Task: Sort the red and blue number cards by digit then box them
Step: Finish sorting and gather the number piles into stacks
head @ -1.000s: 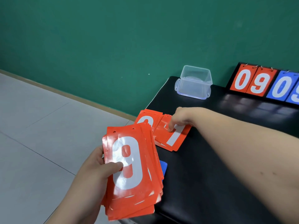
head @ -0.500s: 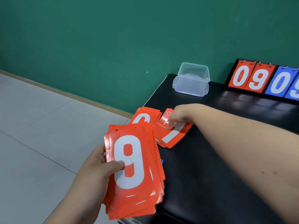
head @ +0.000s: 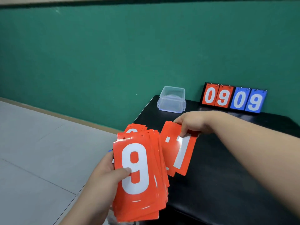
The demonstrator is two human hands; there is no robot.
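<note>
My left hand [head: 103,177] grips a thick stack of red number cards [head: 139,176], thumb on the top card, a white 9. My right hand [head: 193,123] pinches the top edge of a few red cards showing a 7 [head: 180,150] and holds them lifted above the black table [head: 227,184], just right of the stack. Behind the stack, another red card pile [head: 135,127] lies at the table's left edge, mostly hidden. A clear plastic box [head: 172,99] stands at the table's far left corner.
A flip scoreboard [head: 233,98] with red 0 9 and blue 0 9 stands at the back against the green wall [head: 113,54]. Grey tiled floor [head: 32,151] lies left of the table.
My right hand has picked the 7 cards up off the table and raised them beside the stack. The view has tilted up. My left hand still holds the stack.
</note>
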